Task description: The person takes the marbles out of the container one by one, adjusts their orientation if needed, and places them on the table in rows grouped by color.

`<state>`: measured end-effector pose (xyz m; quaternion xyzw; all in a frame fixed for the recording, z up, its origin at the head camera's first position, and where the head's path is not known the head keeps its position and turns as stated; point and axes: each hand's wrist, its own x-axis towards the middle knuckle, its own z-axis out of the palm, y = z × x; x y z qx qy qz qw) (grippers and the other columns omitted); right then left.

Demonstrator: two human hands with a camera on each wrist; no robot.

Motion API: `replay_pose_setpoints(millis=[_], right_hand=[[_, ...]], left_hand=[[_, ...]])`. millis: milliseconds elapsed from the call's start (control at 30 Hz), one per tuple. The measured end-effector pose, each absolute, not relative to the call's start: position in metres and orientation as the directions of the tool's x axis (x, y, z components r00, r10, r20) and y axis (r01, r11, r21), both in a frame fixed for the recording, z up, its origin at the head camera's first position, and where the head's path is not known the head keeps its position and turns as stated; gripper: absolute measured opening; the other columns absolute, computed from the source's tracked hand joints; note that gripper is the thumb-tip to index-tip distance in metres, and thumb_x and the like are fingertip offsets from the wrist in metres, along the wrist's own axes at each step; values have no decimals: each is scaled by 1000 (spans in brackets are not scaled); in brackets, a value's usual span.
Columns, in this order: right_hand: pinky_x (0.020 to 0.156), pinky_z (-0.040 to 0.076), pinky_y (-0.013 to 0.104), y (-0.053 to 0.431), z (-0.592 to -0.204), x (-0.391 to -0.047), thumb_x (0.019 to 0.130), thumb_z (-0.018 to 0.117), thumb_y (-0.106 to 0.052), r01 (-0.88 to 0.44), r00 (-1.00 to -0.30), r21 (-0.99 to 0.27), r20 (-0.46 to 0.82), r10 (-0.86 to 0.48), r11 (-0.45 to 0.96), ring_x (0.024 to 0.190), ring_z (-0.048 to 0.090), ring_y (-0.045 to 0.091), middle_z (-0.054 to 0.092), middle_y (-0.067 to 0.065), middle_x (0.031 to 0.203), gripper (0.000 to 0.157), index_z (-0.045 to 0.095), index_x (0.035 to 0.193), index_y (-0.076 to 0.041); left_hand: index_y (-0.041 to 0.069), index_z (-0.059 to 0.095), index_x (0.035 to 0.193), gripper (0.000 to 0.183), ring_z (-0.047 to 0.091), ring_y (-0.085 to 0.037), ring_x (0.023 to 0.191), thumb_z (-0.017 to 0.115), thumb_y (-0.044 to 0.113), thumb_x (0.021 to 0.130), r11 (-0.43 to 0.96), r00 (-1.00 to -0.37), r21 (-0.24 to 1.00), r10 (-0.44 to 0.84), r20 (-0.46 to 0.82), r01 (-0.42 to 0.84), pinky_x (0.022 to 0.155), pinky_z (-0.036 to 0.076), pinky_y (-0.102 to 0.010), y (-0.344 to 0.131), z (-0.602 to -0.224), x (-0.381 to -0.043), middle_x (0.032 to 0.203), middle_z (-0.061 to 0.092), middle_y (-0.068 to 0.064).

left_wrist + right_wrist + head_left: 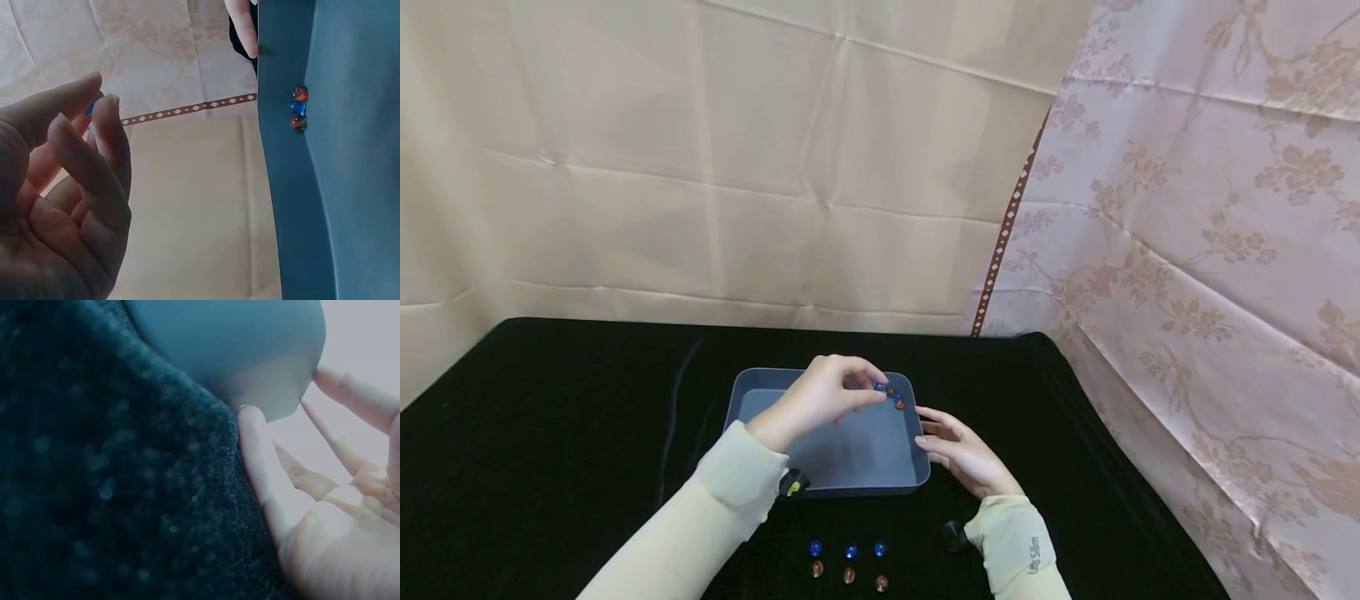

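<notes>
left hand point(823, 392) pinches blue marble point(92, 107) over tray point(857, 454) toward one o'clock, right hand point(962, 454), fingers extended, touches its three o'clock side

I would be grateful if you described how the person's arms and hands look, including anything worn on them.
The left sleeve and right sleeve are long and pale cream; dark lettering marks the right one. A small black device with a yellow-green mark sits at the left cuff, and a black piece at the right. The left hand and right hand are ungloved.
</notes>
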<state>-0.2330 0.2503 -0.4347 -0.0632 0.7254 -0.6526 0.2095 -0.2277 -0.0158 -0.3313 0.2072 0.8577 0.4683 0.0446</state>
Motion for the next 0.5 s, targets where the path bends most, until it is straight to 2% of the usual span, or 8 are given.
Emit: replay_pose_setpoints(millis=[200,500], right_hand=[[107,45,40,251,-434,-233,97,62,-20,187,-906,-972,-226,-357,141,124,56,27,35,24,152,61,35,152,-13],[109,44,42,250,-434,-233,98,60,-20,182,-905,-973,-223,-362,144,125,56,27,35,24,152,61,35,152,-12]], left_hand=[[18,73,109,20,63,-22,74,73,26,91,472,-902,819,414,121,326,52,52,-29,-21,-332,-222,92,68,1],[17,73,109,20,60,-17,66,73,27,91,445,-891,833,437,120,330,53,52,-31,-36,-331,-208,91,69,-1]])
